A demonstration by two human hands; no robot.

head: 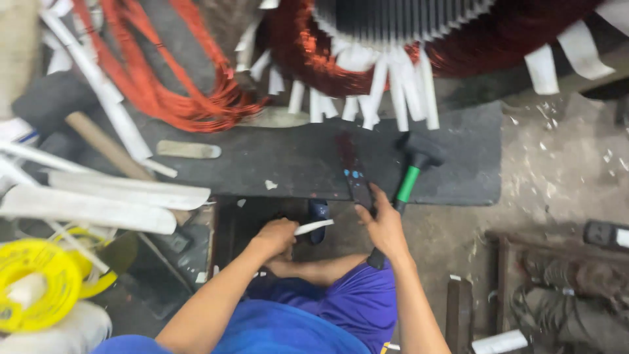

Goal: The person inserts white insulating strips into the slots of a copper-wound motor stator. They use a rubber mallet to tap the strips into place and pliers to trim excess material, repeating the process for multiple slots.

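Bare forearms, blue shirt (pixel 275 331), purple shorts (pixel 360 305)

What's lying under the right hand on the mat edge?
Under the right hand a dark flat tool pokes forward onto the black mat, beside the green-handled mallet. The tool's rear end and the mallet's lower handle are covered by the hand.

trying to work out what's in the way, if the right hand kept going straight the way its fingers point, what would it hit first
The right hand points up and slightly left, its fingers on a dark flat tool. Beyond that lies bare dark mat, then the white insulation strips of the copper winding, though depth is unclear.
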